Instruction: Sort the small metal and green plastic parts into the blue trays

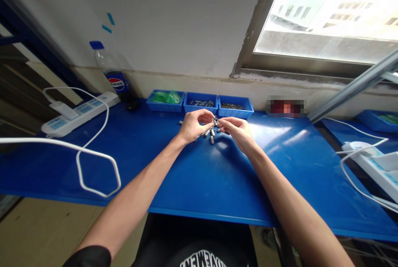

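My left hand [196, 126] and my right hand [236, 131] meet over the blue table [199, 180], fingertips nearly touching. Both are pinched around small metal parts whose exact shape is too small to tell. Beneath and between them lie several short metal pieces [212, 139] in a loose pile. Just behind stand three blue bins: the left bin [165, 108] holds green plastic bags, the middle bin [200, 108] grey metal pieces, and the right bin [236, 113] thin dark metal pieces.
A cola bottle [120, 84] stands by the wall at the back left, beside a white power strip [81, 113]. Its white cable [93, 155] loops over the table's left part. On the right are another power strip [376, 163] and a metal bar [354, 88].
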Tool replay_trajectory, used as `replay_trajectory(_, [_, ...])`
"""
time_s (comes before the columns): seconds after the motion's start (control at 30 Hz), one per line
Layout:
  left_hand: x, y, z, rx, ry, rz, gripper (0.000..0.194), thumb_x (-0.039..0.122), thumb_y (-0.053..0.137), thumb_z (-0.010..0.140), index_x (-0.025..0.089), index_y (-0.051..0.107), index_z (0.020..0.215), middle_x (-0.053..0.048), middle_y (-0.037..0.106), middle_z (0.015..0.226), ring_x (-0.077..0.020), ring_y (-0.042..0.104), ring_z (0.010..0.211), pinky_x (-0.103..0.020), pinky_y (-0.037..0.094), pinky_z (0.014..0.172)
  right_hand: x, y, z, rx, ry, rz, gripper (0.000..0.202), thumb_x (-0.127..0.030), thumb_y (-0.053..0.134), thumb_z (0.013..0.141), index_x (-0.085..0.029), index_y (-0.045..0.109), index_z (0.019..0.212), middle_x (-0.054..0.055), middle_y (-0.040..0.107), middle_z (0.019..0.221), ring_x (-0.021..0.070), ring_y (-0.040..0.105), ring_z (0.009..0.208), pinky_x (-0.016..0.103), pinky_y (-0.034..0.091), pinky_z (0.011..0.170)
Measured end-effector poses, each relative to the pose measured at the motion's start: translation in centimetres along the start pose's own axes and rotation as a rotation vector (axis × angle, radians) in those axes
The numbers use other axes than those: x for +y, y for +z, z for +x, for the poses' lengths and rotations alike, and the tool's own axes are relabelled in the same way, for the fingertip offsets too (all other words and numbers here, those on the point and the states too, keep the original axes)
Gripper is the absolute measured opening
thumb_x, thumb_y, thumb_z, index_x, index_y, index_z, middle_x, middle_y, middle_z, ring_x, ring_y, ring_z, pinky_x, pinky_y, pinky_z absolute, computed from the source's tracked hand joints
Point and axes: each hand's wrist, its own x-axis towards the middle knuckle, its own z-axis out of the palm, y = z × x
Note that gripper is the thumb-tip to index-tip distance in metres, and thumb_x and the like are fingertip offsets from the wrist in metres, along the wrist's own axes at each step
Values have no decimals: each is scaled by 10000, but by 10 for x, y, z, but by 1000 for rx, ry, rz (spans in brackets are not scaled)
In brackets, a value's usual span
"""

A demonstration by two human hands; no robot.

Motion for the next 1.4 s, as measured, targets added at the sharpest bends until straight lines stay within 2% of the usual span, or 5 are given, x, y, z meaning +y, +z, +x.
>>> replay_trajectory(0.17, [-16, -2, -3, -117, 22, 463, 246, 165, 690, 874, 191, 777, 1102, -80, 797, 1097, -240, 751, 1020, -372, 597, 967, 0, -2, 2, 107, -41, -43, 322, -504, 840, 764, -205, 797, 876, 50, 773, 817, 187, 688, 702, 348, 574, 735])
replay_trajectory(0.43, [-20, -2, -3, -188, -7, 700, 238, 151, 608, 933, 211, 822, 1018, -76, 806, 1042, -249, 741, 998, -363, 585, 956, -2, -7, 5, 233, -152, 29, 498, -445, 814, 790, -267, 722, 1246, 90, 709, 1349, 257, 712, 1103, 410, 572, 924])
replay_trajectory(0.9, [-16, -2, 3, 177, 55, 165, 195, 144, 747, 822, 157, 757, 1016, -64, 790, 981, -175, 751, 825, -314, 639, 809, 0, -8, 3, 186, -70, -8, 383, -489, 754, 825, -235, 751, 1112, 45, 781, 929, 185, 700, 774, 343, 559, 762])
replay_trajectory(1.17, [-1, 0, 0, 117, 118, 145, 227, 124, 778, 799, 155, 747, 1021, -52, 783, 984, -160, 741, 815, -295, 630, 810, -4, 0, -1, 10, -7, 18, 406, -460, 833, 788, -232, 780, 1120, 56, 801, 956, 193, 718, 791, 367, 581, 815])
replay_trajectory(1.4, [3, 2, -2, 51, 152, 165, 161, 141, 754, 838, 160, 751, 997, -48, 777, 960, -158, 735, 831, -282, 615, 816, -1, 1, 1, 4, 30, 65, 353, -487, 842, 769, -209, 813, 985, 69, 795, 908, 198, 722, 777, 387, 604, 827])
